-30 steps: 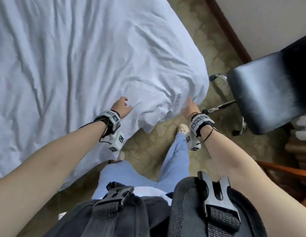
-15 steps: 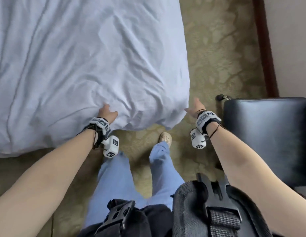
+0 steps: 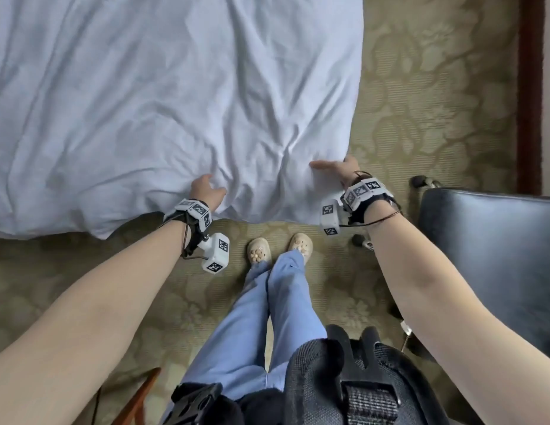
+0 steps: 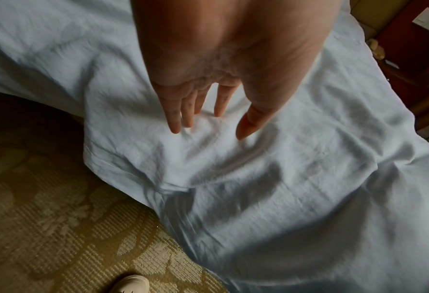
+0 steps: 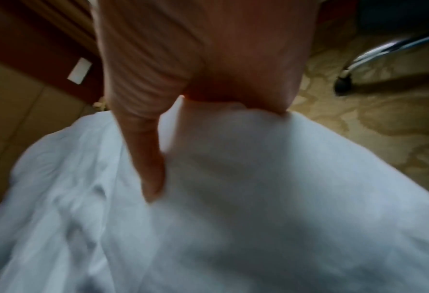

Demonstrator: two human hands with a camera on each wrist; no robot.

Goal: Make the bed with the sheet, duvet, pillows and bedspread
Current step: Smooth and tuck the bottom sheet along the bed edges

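Observation:
A wrinkled white duvet (image 3: pixel 175 102) covers the bed, and its near edge hangs toward the carpet in front of me. My left hand (image 3: pixel 206 191) lies on that edge with its fingers straight and slightly spread. In the left wrist view the fingertips (image 4: pixel 175 126) touch the duvet (image 4: pixel 283 178) without holding it. My right hand (image 3: pixel 335 167) is at the duvet's near right corner. Its thumb (image 5: pixel 150 168) lies on top of the duvet (image 5: pixel 233 218), and its fingers are hidden under the corner fold, so it pinches the corner.
A black padded chair (image 3: pixel 488 256) on a chrome base (image 5: pixel 383 49) stands close on my right. Patterned carpet (image 3: pixel 421 102) runs between the bed and a dark wooden skirting (image 3: pixel 530 87). My feet (image 3: pixel 280 250) stand at the bed's edge. A wooden piece (image 3: pixel 135 400) lies low on my left.
I have turned to face the bed's end squarely, and my feet have come together. Both hands moved to the duvet's near edge, and the right thumb now lies over the corner.

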